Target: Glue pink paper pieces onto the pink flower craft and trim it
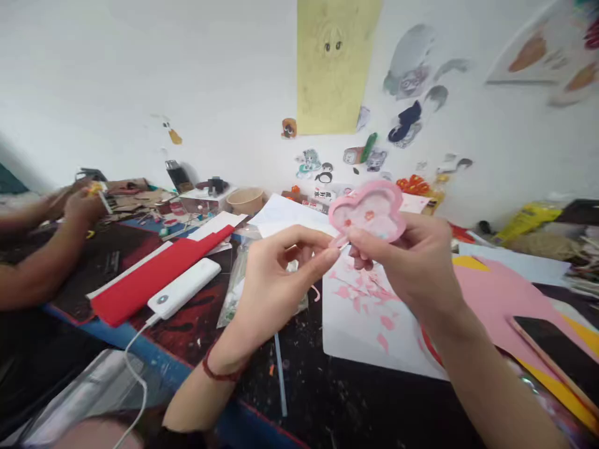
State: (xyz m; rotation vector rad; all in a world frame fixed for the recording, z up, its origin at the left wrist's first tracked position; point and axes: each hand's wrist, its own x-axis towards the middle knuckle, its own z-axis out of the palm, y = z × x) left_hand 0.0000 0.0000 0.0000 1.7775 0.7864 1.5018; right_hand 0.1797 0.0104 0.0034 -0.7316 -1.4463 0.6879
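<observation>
Held up above the table is a pink cloud-shaped frame (397,198) with a pale, see-through middle bearing small red flowers. My right hand (412,255) pinches its lower edge between thumb and fingers. At the frame's lower-left corner, my left hand (285,274) closes thumb and forefinger on a thin pink strip (339,241), beside a small white tip. A curled pink end (316,293) hangs below the left fingers. Beneath both hands lies a white sheet (346,340) scattered with pink paper petals (387,322).
To the left are a red folded strip (121,299), a white power bank (185,288) with a cable and a plastic bag (229,302). A thin stick (281,374) lies in front. A phone (556,355) rests at right. Another person's hands (84,206) work at far left.
</observation>
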